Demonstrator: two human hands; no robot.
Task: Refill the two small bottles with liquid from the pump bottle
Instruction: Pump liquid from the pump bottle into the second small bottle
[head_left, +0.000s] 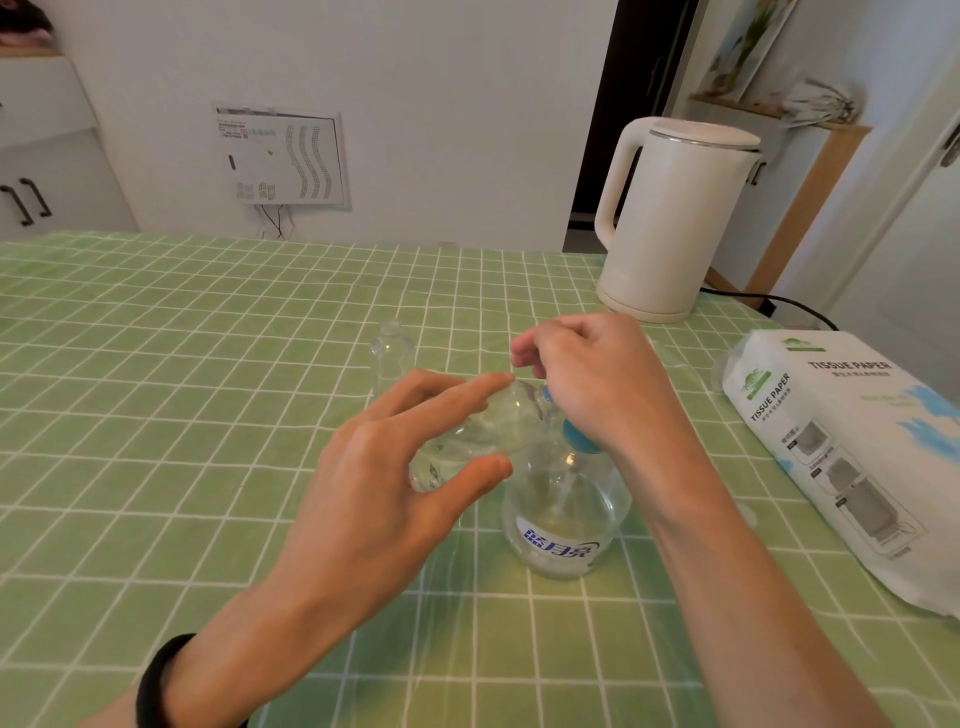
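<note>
Near the middle of the table (156, 364), a little toward its near edge, I have both hands working over the pump bottle (561, 525). It stands upright on the green checked cloth, clear, with a blue and white label facing me and liquid low in it.

My left hand (374, 499) holds a small bottle (483, 431) tilted on its side, just left of the pump bottle and above the cloth. The thumb lies under it and the fingers curve over the top, the forefinger stretched along it toward the neck. Its mouth points right, up against the blue spout under my other hand. A black band (156, 680) sits on that wrist.

My right hand (597, 384) lies on top of the blue pump head (574, 439), palm down and fingers curled. It hides most of the head, so I cannot tell whether the fingers close round it or just press on it.

A second small bottle (390, 353) stands upright and alone behind the left hand, toward the far edge, clear and uncapped.

At the far right corner a white kettle (670, 218) stands with its handle to the left, and a black cord (769, 301) trails off behind it. Along the right edge lies a tissue pack (841, 457), well apart from the bottles.
</note>
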